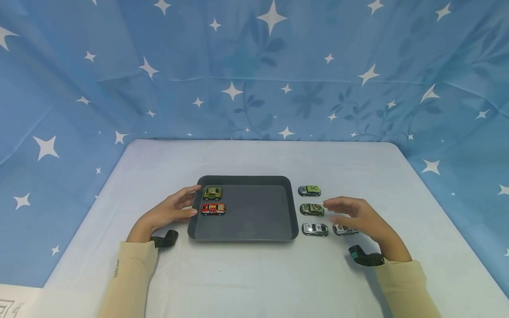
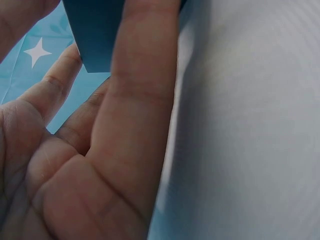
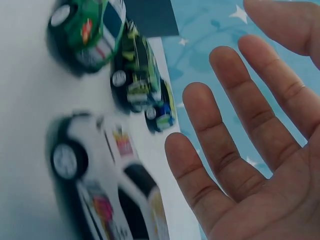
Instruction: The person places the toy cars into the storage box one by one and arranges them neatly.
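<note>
Blue star-printed cloth (image 1: 238, 110) backs a white table (image 1: 246, 278). The right hand (image 1: 362, 216), fingers extended, hovers above a partly hidden white car (image 1: 345, 230), near three more cars (image 1: 312, 210) (one silver); the left hand (image 1: 169, 210), fingers relaxed, touches the gray tray (image 1: 258, 216), where a green car (image 1: 212, 193) and red car (image 1: 213, 209) sit.

Some kinda curtained-off tabletop booth tbh: blue star-print fabric drapes (image 1: 254, 57) behind and beside a white round-cornered table (image 1: 246, 278).
</note>
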Demonstrator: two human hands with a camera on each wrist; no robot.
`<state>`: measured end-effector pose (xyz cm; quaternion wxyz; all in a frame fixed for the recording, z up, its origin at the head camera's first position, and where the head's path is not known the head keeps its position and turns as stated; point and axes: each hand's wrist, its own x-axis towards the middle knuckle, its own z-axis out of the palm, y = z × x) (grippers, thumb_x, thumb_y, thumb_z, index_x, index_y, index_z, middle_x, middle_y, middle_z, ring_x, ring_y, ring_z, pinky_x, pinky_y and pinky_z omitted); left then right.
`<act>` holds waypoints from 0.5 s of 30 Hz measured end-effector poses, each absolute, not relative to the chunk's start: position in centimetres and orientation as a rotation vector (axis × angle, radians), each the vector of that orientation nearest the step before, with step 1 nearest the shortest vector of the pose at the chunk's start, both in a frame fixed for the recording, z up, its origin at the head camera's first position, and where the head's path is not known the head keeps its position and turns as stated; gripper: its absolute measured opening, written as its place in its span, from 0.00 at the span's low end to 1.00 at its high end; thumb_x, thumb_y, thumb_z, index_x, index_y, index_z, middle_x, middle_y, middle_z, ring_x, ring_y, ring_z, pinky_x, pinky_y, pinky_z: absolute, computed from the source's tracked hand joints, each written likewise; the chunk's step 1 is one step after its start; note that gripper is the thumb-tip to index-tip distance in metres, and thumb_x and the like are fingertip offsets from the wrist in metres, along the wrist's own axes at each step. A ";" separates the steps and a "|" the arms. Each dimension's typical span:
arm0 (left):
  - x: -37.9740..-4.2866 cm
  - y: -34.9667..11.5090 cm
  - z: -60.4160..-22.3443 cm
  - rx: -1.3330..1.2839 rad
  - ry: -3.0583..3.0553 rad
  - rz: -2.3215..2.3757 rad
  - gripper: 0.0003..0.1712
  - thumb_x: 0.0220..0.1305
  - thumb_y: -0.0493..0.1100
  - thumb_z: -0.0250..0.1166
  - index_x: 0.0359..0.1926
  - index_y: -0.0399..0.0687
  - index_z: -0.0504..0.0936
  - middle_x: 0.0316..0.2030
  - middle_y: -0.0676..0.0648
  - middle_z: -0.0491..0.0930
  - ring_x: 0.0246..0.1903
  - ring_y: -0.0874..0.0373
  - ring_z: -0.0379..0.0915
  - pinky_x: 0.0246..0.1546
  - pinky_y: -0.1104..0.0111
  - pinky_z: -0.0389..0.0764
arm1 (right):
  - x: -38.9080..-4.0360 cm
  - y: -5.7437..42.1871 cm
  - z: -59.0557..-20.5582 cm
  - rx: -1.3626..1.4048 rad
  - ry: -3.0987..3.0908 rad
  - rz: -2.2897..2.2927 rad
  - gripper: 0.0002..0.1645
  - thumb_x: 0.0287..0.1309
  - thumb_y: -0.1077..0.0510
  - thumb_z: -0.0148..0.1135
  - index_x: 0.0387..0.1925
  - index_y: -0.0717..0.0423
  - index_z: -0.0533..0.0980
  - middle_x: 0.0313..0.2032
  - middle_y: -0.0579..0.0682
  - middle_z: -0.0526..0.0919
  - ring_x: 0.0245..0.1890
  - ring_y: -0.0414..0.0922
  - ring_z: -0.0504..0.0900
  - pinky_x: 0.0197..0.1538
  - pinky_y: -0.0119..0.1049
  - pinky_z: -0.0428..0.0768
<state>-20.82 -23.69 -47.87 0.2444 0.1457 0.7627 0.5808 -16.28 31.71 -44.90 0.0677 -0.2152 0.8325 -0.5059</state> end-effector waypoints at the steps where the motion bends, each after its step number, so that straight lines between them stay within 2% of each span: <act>1: -20.8 -23.7 -47.9 0.399 2.083 1.586 0.52 0.76 0.40 0.70 0.87 0.40 0.48 0.81 0.24 0.52 0.78 0.26 0.55 0.64 0.46 0.81 | -16.3 31.9 -44.9 -0.640 2.520 -1.515 0.22 0.68 0.69 0.70 0.62 0.70 0.81 0.59 0.47 0.88 0.58 0.31 0.83 0.57 0.27 0.80; 8: -20.7 -23.7 -47.8 0.405 2.087 1.590 0.52 0.76 0.39 0.70 0.87 0.40 0.48 0.81 0.24 0.54 0.78 0.25 0.56 0.63 0.48 0.82 | -16.2 33.7 -45.5 -0.632 2.540 -1.488 0.21 0.69 0.70 0.69 0.60 0.72 0.81 0.58 0.46 0.88 0.58 0.28 0.82 0.56 0.26 0.81; 15: -20.7 -23.7 -47.8 0.407 2.088 1.586 0.51 0.76 0.39 0.70 0.87 0.40 0.48 0.82 0.24 0.51 0.78 0.25 0.54 0.63 0.46 0.82 | -16.1 34.9 -46.0 -0.517 2.560 -1.410 0.22 0.67 0.66 0.72 0.60 0.68 0.83 0.58 0.49 0.88 0.57 0.25 0.80 0.58 0.23 0.77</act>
